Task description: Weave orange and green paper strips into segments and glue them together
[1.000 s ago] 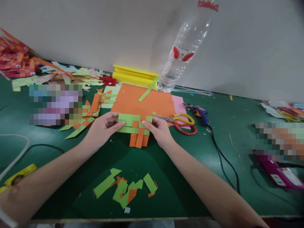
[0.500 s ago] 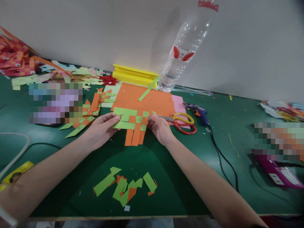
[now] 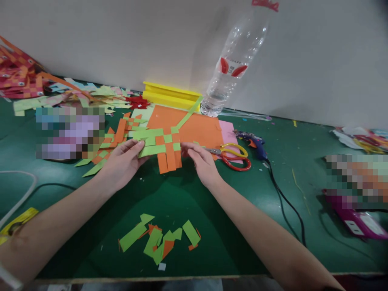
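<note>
A small mat woven from green and orange paper strips [image 3: 163, 147] lies at the middle of the green table [image 3: 230, 226]. My left hand [image 3: 123, 161] pinches its green strip ends on the left side. My right hand [image 3: 202, 159] rests beside its right edge, fingers curled with the fingertips touching the weave. The mat overlaps the near edge of an orange paper sheet [image 3: 194, 127].
Scissors [image 3: 233, 157] with yellow and red handles and a blue glue gun [image 3: 254, 143] with its black cord lie to the right. A clear plastic bottle [image 3: 233, 60] and yellow paper stack [image 3: 169, 95] stand at the back. Paper scraps [image 3: 160, 240] lie near the front edge. More woven pieces [image 3: 121, 131] sit left.
The woven mat has slid left and away from me, with both hands following it; its left end now lifts slightly under my left fingers.
</note>
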`<state>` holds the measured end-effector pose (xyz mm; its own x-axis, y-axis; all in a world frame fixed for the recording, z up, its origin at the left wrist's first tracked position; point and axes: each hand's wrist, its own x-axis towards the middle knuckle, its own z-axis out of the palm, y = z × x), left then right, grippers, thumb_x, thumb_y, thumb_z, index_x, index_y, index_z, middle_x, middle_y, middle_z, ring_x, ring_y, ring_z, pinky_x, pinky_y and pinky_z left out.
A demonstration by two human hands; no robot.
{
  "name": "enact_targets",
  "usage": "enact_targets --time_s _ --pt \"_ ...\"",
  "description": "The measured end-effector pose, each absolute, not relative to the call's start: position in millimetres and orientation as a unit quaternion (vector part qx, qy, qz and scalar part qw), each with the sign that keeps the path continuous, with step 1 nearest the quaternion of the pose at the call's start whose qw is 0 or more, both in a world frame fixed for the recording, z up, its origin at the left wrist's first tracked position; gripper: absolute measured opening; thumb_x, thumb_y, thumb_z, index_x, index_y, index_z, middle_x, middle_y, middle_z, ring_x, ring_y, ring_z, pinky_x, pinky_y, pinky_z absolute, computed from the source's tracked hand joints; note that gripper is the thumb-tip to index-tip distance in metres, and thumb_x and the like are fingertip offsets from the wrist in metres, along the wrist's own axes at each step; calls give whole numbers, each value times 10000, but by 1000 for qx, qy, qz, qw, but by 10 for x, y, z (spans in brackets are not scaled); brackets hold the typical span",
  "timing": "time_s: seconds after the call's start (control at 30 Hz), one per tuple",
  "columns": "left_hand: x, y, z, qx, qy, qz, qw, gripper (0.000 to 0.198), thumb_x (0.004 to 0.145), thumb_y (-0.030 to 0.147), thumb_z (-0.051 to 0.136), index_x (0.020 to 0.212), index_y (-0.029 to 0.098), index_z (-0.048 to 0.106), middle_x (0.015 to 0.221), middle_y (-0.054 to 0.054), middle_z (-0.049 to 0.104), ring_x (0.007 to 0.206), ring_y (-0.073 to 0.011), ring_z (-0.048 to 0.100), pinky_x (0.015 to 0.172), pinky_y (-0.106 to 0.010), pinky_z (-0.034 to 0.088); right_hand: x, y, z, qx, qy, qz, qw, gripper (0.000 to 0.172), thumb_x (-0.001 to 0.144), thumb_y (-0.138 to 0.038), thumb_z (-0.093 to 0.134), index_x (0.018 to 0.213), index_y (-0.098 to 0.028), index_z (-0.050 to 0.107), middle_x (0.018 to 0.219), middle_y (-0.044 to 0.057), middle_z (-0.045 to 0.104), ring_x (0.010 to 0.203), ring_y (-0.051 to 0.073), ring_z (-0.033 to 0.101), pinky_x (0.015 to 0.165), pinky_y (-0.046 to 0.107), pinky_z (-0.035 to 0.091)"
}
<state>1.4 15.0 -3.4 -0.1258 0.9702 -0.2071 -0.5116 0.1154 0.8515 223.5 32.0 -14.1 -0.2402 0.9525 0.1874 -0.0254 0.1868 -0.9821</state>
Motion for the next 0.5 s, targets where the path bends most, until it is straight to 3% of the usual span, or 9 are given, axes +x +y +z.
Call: enact_targets --time_s 0.07,0.13,0.2,0.3,0.4,0.5 --pt "9 167 -9 253 440 628 590 121 729 197 750 717 211 630 857 3 707 875 -186 676 766 -284 571 2223 292 -113 -400 -628 494 450 302 859 -276 541 1143 -274 643 1116 31 675 1053 183 600 945 373 446" --pt "9 179 26 243 432 644 583 121 739 173 730 707 215 620 881 0 709 883 -180 675 749 -268 573 2217 260 -82 -405 -655 487 412 343 864 -266 537 1200 -276 605 1118 39 684 1091 189 594 958 381 437" --pt "11 186 66 227 428 658 576 124 744 151 720 705 210 618 891 -9 710 852 -163 675 716 -248 577 2217 226 -52 -402 -686 486 364 268 908 -313 483 1113 -246 643 875 30 706 871 174 635 827 350 475" --pt "6 194 105 195 446 660 572 124 762 138 694 711 212 608 862 -4 704 827 -150 672 703 -242 581 2218 165 -9 -409 -727 445 326 298 922 -391 471 803 -209 674 589 -18 574 511 116 470 558 287 401" --pt "-17 211 92 203 465 668 544 138 779 149 672 700 222 586 790 19 681 867 -152 668 795 -269 580 2206 114 1 -425 -718 377 402 288 888 -404 542 702 -213 650 560 -29 504 482 103 394 508 279 344" --pt "-55 234 51 245 464 702 481 163 758 152 692 678 218 566 759 23 655 901 -154 661 885 -311 570 2193 141 -32 -428 -605 370 561 260 910 -429 510 777 -244 636 678 -10 545 589 126 484 618 294 431"
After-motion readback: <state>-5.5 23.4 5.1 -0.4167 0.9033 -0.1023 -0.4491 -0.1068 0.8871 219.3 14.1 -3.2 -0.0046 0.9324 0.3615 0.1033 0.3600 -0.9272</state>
